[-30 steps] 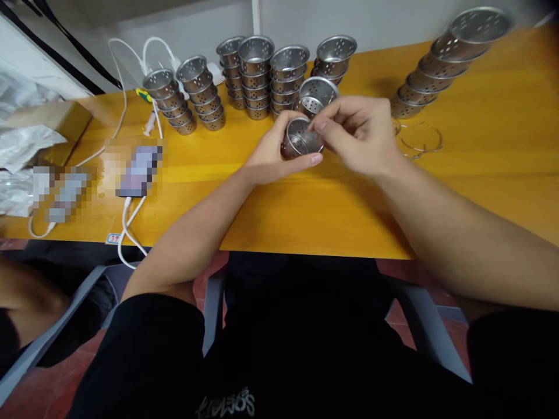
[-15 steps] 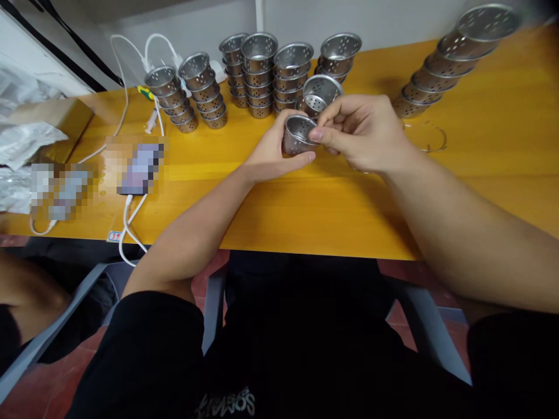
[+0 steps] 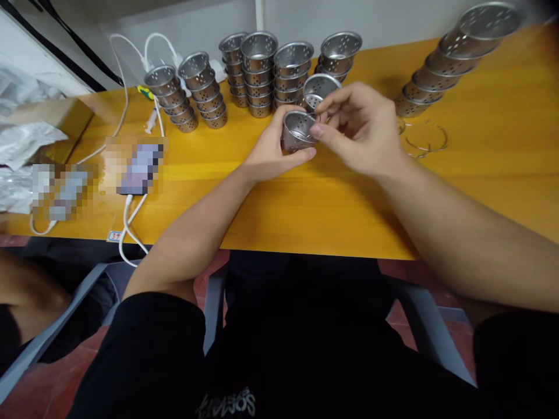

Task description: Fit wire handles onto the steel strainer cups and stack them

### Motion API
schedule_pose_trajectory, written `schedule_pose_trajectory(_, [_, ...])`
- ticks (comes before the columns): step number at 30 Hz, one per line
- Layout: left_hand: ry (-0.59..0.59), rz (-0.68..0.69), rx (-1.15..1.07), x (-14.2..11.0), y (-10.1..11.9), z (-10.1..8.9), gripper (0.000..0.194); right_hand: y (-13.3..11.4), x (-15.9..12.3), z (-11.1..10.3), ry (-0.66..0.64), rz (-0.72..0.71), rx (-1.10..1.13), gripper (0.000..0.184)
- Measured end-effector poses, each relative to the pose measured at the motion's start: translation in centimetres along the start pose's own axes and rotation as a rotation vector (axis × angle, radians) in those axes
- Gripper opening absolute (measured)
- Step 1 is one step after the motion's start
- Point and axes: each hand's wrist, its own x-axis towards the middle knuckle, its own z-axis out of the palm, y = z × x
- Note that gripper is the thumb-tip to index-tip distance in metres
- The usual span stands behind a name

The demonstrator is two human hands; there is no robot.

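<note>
My left hand (image 3: 273,142) is closed around a small perforated metal cup (image 3: 297,132), its thumb along the near side and its mouth tilted up. At the cup's right rim, my right hand (image 3: 356,125) pinches a thin wire between thumb and forefinger; part of the wire is hidden by the fingers. Just behind both hands stands another perforated cup (image 3: 321,93), its lower part covered by my hands. Curved thin wire pieces (image 3: 430,139) lie on the table to the right of my right wrist.
Several stacks of perforated cups (image 3: 259,75) line the wall. A taller stack (image 3: 441,67) leans at the right. To the left are a phone (image 3: 140,170) on a white cable, a second blurred device (image 3: 70,195), and a cardboard box (image 3: 65,125). A person's leg (image 3: 30,297) shows at the lower left.
My right hand has shifted slightly up and turned at the cup's rim. The held cup has risen a little. More of the wire pieces on the table now shows.
</note>
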Motion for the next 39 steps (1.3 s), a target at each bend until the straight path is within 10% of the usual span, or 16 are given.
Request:
schedule_pose_trajectory(6, [0.104,0.029,-0.017,0.8,-1.2,0.6,0.087,0.4,-0.5,-0.2,0.060,-0.236,-0.188,0.052])
schedule_pose_trajectory(23, [0.095,0.087,0.033,0.2,2.3,-0.4,0.104,-0.6,-0.8,-0.8,-0.206,-0.200,-0.284,0.030])
schedule_pose_trajectory(39, [0.224,0.268,0.084,1.0,0.8,-0.2,0.090,0.1,-0.8,-0.6,0.074,-0.392,-0.295,0.041])
